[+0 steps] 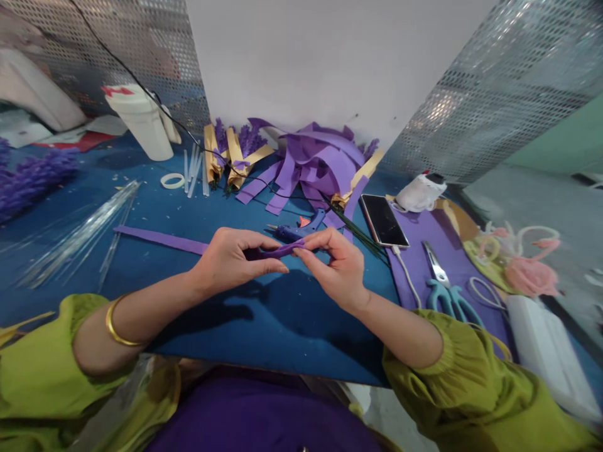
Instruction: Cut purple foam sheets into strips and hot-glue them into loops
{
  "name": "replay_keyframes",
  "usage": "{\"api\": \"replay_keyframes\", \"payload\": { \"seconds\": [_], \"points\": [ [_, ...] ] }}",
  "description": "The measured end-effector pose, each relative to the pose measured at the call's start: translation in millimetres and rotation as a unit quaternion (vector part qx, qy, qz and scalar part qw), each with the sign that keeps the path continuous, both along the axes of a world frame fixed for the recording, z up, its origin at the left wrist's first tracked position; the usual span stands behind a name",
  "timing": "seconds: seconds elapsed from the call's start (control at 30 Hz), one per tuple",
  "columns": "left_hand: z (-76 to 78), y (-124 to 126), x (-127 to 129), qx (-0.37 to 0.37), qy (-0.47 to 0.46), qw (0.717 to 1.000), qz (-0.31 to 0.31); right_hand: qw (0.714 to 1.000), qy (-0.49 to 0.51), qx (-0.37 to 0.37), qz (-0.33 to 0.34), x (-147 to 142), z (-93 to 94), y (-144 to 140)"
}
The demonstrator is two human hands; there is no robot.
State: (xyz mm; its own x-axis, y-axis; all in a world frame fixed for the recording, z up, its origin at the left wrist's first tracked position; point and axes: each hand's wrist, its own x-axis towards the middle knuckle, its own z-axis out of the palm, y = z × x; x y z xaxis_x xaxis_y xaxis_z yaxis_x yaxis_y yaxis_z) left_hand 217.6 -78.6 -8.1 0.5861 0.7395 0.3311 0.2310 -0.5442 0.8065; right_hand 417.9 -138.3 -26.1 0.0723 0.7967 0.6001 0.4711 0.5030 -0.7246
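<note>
A long purple strip [162,240], which looks like felt or paper, runs leftward across the blue table from under my left hand [233,254]. That hand is closed around the strip, its thumb and fingers pointing right. Between finger and thumb, my right hand [336,263] pinches the strip's other end, which looks folded or narrowed there. Both hands are just above the table's front half, close together. Right behind them lies a blue glue gun [296,231] with an orange trigger, partly covered by my fingers.
Behind are piled purple strips [325,157] and small paper-wrapped lavender bunches [240,157]. Clear glue sticks [193,171], a tape ring [172,181] and shiny thin strands [89,226] lie left. A phone [384,220], scissors [440,276] and a white box [549,351] lie right.
</note>
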Motion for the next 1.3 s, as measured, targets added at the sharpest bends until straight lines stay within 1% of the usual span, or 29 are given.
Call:
{"api": "replay_keyframes", "payload": {
  "seconds": [0.17, 0.33, 0.47, 0.63, 0.83, 1.03, 1.3],
  "points": [
    [-1.4, -1.4, -0.3, 0.016, 0.013, 1.000, 0.009, 0.999, -0.019, 0.007, 0.024, -0.4, -1.8, -1.1],
    [-0.8, -2.4, -0.2, 0.023, 0.009, 1.000, 0.003, 0.999, -0.033, 0.014, 0.022, -0.2, -2.0, -1.5],
    [-2.5, -3.3, -0.5, 0.027, 0.007, 1.000, 0.007, 0.998, -0.048, 0.017, 0.039, -0.4, -0.9, -1.7],
    [-3.1, -3.6, -0.9, 0.045, 0.003, 0.999, 0.008, 0.999, -0.012, 0.005, 0.045, -1.2, -0.4, -2.0],
    [-3.4, -3.9, -0.4, 0.021, 0.008, 1.000, -0.003, 0.999, 0.005, -0.013, 0.036, -3.9, -0.6, -3.9],
    [-2.7, -4.9, -0.7, 0.069, -0.002, 0.998, 0.005, 0.998, 0.038, -0.034, 0.046, -4.9, 1.9, -3.1],
    [-2.1, -4.7, 0.0, 0.092, -0.011, 0.996, -0.004, 0.998, 0.014, -0.028, 0.046, -3.9, -0.3, -2.9]
  ]
}}
